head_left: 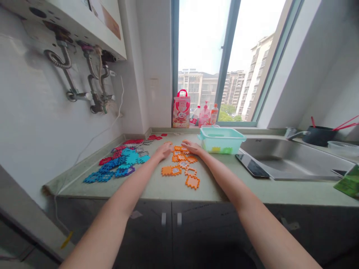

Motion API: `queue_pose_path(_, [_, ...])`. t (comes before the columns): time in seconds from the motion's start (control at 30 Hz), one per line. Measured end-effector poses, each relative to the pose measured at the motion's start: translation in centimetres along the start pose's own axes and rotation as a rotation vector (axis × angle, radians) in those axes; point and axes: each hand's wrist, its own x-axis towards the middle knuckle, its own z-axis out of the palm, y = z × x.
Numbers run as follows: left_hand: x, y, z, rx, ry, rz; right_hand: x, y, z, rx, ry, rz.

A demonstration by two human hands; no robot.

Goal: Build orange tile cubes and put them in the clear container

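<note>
Both arms reach forward over a pale green counter (213,188). My left hand (164,150) rests flat at the left edge of a cluster of orange puzzle pieces (183,164), fingers together and touching the far ones. My right hand (191,147) lies palm down on the far right of the same orange cluster. Neither hand lifts a piece. To the left lie blue pieces (112,170), red pieces (131,142) and grey pieces (142,151) spread along the wall side.
A translucent teal tub (222,139) holding green and yellow pieces stands right of the hands. Beyond it are a steel sink (291,160), a dark phone (251,166), a black pot (319,135), and bottles and a red bag (181,109) on the window sill.
</note>
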Motion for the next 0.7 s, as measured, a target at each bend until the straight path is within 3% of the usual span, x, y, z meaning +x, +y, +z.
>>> queue_pose_path(0.23, [-5.0,-0.8,-2.1,-0.042,-0.046,0.061,-3.4,0.1,-0.5,0.109,-0.005,-0.016])
queue_pose_path(0.43, [-5.8,-1.0,-3.0,-0.030,-0.082,0.140,-7.0,0.4,-1.1,0.151,-0.005,-0.058])
queue_pose_path(0.7, [-7.2,-0.6,-4.6,0.395,-0.016,0.191,-8.8,0.3,-2.4,0.026,0.045,-0.202])
